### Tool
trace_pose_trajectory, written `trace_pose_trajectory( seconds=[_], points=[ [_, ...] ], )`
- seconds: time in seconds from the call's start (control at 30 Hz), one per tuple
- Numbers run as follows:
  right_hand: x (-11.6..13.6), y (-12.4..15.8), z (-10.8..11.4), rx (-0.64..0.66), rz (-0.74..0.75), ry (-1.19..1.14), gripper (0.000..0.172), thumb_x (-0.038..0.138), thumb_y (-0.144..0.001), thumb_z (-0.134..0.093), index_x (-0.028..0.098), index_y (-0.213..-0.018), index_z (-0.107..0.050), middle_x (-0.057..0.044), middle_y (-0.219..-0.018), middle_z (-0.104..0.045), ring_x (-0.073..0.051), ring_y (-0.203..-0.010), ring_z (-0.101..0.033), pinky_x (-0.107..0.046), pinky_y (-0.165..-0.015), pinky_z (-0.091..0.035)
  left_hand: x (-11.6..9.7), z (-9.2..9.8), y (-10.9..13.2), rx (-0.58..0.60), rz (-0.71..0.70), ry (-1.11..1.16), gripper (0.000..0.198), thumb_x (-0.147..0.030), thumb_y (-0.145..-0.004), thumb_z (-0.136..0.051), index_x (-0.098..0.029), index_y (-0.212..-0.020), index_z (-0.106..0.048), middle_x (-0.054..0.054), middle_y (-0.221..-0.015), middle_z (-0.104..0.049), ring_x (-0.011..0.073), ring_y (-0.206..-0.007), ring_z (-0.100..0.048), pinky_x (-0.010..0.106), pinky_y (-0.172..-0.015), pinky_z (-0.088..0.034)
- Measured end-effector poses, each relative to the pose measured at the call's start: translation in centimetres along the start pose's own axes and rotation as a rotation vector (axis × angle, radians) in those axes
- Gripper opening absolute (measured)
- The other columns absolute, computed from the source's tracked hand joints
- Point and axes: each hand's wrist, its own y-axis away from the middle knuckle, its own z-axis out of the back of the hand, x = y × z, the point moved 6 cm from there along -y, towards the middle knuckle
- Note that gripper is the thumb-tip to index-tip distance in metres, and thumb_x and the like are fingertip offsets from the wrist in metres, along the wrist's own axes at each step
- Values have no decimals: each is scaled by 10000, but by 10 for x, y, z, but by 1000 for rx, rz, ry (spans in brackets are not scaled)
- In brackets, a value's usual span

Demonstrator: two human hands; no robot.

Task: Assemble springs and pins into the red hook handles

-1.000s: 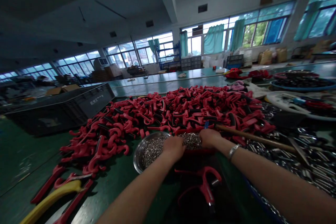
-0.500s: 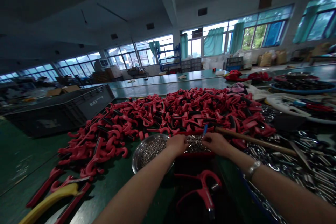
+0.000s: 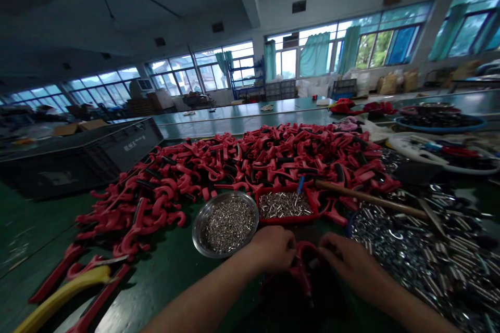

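Observation:
My left hand [image 3: 272,248] and my right hand [image 3: 349,261] meet low in the view, both closed on a red plastic handle-shaped part [image 3: 301,266], which they partly hide. Just beyond them stand a steel bowl [image 3: 225,224] full of small metal pieces and a red tray [image 3: 283,220] of short metal pins. A blue-handled tool [image 3: 299,190] leans in that tray. A large heap of red plastic parts [image 3: 234,166] lies further ahead. A wooden-handled tool [image 3: 369,197] rests across its right edge.
Loose metal parts [image 3: 422,255] cover the green bench to my right. A grey crate [image 3: 82,158] stands at left, and a yellow piece [image 3: 66,291] lies near the front left. Round trays [image 3: 439,124] sit at far right, with long green benches behind.
Both hands have moved back from the bowl and tray, down toward me, and now close on the red part. The bowl and tray now show uncovered.

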Motion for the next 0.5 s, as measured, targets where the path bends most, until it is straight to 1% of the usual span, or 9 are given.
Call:
trace_pose_trajectory(
  seconds=[0.13, 0.23, 0.33, 0.4, 0.5],
  points=[
    [-5, 6, -2, -72, -35, 20, 197, 293, -863, -331, 217, -775, -490, -21, -729, -608, -190, -688, -581, -308, -613, -405, -4, 4, -6, 21, 30, -78, 250, -294, -736, -450, -186, -816, -661, 86, -817, -678, 234, -751, -622, 308, -645, -470],
    [-9, 7, -3, -99, -43, 23, 219, 314, -882, -295, 224, -785, -469, -22, -724, -599, -191, -674, -576, -322, -613, -408, -8, 7, -8, 48, 26, -122, 241, -304, -732, -467, -186, -793, -668, 81, -772, -683, 236, -720, -628, 292, -600, -469],
    [-12, 10, -5, -119, -38, 29, 214, 311, -891, -280, 228, -808, -459, -30, -744, -600, -189, -686, -577, -326, -622, -416, -16, 8, -8, 46, 9, -174, 255, -324, -754, -473, -171, -818, -667, 96, -791, -678, 253, -742, -626, 304, -596, -472],
    [-12, 11, -6, -138, -28, 43, 204, 287, -888, -273, 224, -831, -459, -43, -769, -603, -190, -704, -580, -331, -635, -423, -24, 5, -7, 36, -8, -222, 246, -313, -764, -491, -151, -835, -662, 117, -819, -666, 266, -769, -618, 316, -609, -474],
    [-10, 14, -8, -148, 3, 78, 201, 227, -866, -272, 216, -851, -472, -54, -792, -612, -190, -725, -589, -333, -654, -436, -35, -6, -4, 22, -39, -289, 176, -215, -749, -535, -138, -859, -648, 127, -845, -642, 264, -793, -605, 312, -608, -477]
  ],
)
